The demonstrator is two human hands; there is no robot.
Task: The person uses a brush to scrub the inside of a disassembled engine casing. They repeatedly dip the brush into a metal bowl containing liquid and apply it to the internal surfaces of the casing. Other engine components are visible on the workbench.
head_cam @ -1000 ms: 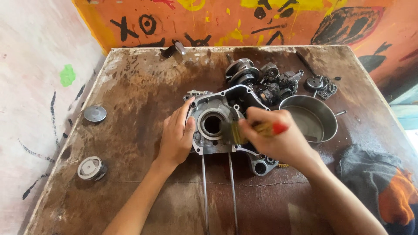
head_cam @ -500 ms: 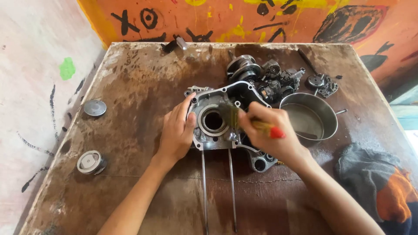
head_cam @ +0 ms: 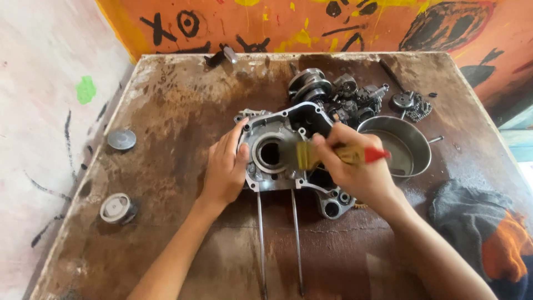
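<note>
A grey metal engine case half lies in the middle of a stained brown table, with a round bore in it and two long studs pointing toward me. My left hand rests flat against the case's left edge, steadying it. My right hand grips a paintbrush with a red-tipped wooden handle. Its bristles touch the case just right of the bore.
A steel bowl stands right of the case. Behind it lie a crankshaft, gears and a chain sprocket. Two round metal parts sit at the left edge. A grey and orange cloth lies at the right.
The brush has swept left across the case toward the bore and back a little. My left hand has stayed on the case's edge.
</note>
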